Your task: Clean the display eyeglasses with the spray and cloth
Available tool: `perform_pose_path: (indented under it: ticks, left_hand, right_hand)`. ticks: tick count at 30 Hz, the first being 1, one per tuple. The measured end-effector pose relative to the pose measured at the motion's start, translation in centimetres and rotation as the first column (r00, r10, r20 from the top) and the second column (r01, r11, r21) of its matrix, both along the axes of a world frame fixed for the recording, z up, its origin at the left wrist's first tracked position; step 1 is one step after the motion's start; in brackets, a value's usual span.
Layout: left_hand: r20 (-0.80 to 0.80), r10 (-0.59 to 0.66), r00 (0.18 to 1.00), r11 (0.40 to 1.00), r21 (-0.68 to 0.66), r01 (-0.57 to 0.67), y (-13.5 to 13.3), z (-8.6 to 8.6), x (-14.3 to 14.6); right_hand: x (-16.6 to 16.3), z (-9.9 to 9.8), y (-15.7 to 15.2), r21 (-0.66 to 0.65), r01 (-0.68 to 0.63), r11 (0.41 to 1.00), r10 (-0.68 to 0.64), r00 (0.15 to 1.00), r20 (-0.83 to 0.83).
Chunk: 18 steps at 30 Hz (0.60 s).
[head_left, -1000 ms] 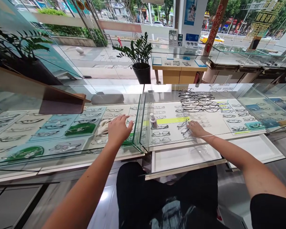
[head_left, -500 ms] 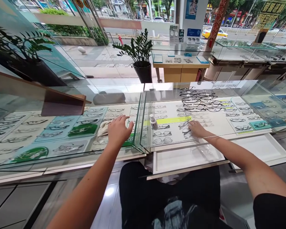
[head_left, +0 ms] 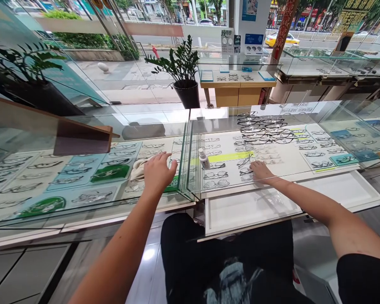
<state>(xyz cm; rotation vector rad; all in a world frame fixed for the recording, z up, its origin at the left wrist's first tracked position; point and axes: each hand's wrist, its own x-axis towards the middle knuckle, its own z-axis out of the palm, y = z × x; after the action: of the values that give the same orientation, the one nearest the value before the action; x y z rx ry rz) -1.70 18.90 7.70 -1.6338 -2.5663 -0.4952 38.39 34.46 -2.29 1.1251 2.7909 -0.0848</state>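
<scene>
My left hand (head_left: 158, 171) lies on the glass counter top with its thumb held apart from the fingers, holding nothing. Right beside it is a crumpled beige cloth (head_left: 138, 169). My right hand (head_left: 261, 172) is over the right counter section, its fingers curled at a pair of glasses (head_left: 246, 172); the exact grip is too small to see clearly. A small white spray bottle (head_left: 204, 159) stands upright to the left of that hand. Farther back, several dark-framed glasses (head_left: 266, 130) lie in rows on the glass.
Below the glass, display trays hold many frames, some on a green pad (head_left: 110, 173). An open white drawer (head_left: 250, 211) juts out before my lap. A brown wooden stand (head_left: 84, 139) sits at left. Beyond are a potted plant (head_left: 185, 84) and another display table (head_left: 237, 84).
The view has shifted slightly. Near my right fingertips, the glasses sit at a slightly different angle. My left hand stays in place on the counter.
</scene>
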Motion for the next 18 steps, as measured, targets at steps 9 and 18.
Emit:
perform_pose_path:
  ticks: [9, 18]
  left_hand:
    - [0.004, -0.007, 1.000, 1.000, -0.007, 0.007, 0.00, 0.03, 0.02]
    - [0.002, -0.012, 1.000, 1.000, 0.008, 0.012, 0.09, -0.40, -0.35]
  right_hand:
    - [-0.01, 0.76, -0.18, -0.037, -0.070, 0.997, 0.070, 0.998, 0.001]
    - [-0.10, 0.63, -0.11, -0.017, -0.066, 0.998, 0.067, 0.997, 0.031]
